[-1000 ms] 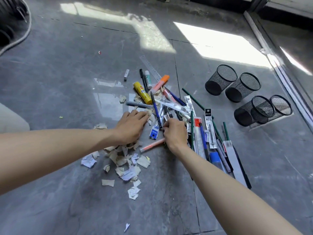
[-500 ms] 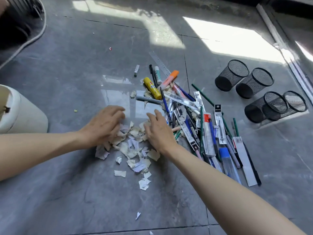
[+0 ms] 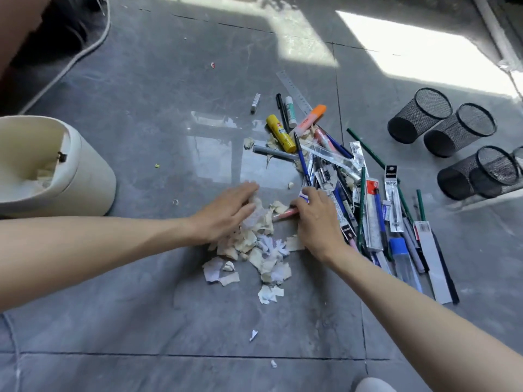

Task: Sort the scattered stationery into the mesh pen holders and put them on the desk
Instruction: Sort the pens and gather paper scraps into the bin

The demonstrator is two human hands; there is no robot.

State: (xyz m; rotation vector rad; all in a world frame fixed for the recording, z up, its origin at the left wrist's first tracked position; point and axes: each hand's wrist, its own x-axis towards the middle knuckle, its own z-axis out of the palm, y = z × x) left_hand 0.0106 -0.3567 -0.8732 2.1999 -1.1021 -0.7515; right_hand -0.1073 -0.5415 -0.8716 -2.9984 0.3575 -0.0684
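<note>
Scattered stationery covers the grey floor: a yellow glue stick, an orange highlighter, a clear ruler, a grey marker, green pencils and packaged refills. Several black mesh pen holders lie on their sides at the right, empty. My left hand lies with straight fingers on a heap of torn paper scraps. My right hand rests fingers-down at the heap's right edge, touching a pink pen.
A cream waste bin with scraps inside lies tipped at the left. A pale cable curves across the far left floor. A small eraser sits apart from the pile. Bright sun patches fall on the far floor.
Both hands have drawn the paper scraps closer together, the left hand sliding right toward the right hand. The view has swung left, so more of the bin shows.
</note>
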